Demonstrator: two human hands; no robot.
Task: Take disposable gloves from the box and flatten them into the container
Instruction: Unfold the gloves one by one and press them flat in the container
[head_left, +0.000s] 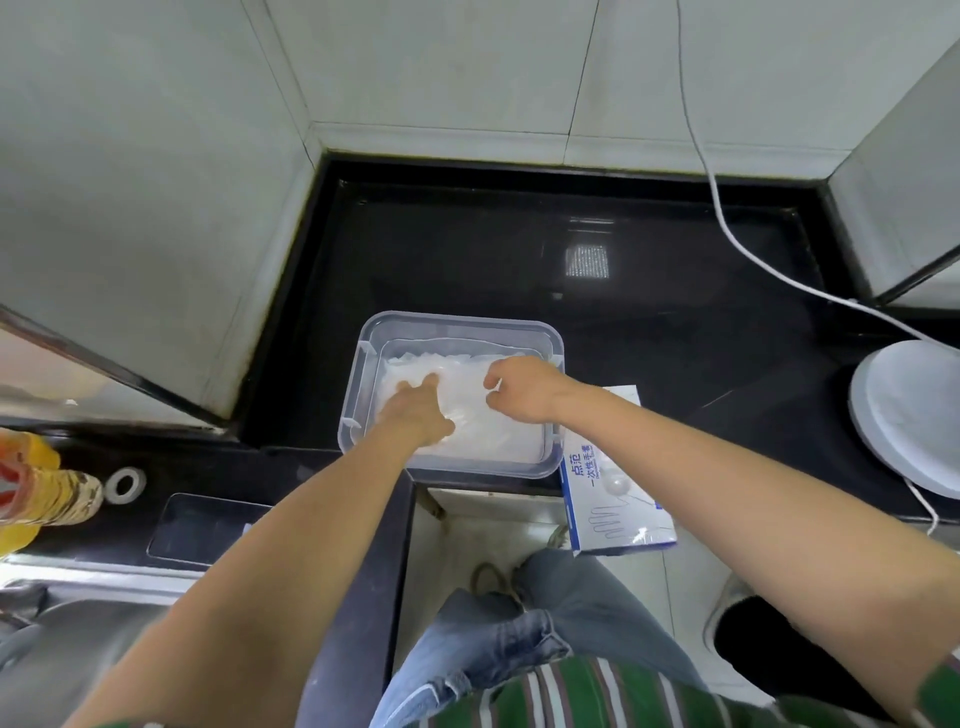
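A clear plastic container (452, 322) sits on the black countertop (519, 249), close to its near edge, and holds a layer of thin translucent gloves (483, 431) spread across its bottom. The left hand (415, 410) reaches into the left part of the container, palm down with its fingers stretched out, and presses on the gloves. The right hand (519, 389) is over the container's right part, with its fingers curled downward to the glove layer; I cannot tell whether they pinch any of the film or only touch it. The glove box (613, 499), white and blue with a printed hand outline, lies just right of the container, touching its right wall, and its near end hangs past the counter edge. A white cable (727, 228) runs down the tiled wall and across the counter to a round white object (909, 415) at the far right. On the left are a roll of tape (124, 483) and a yellow bottle (36, 488), with a steel sink (78, 649) nearer.
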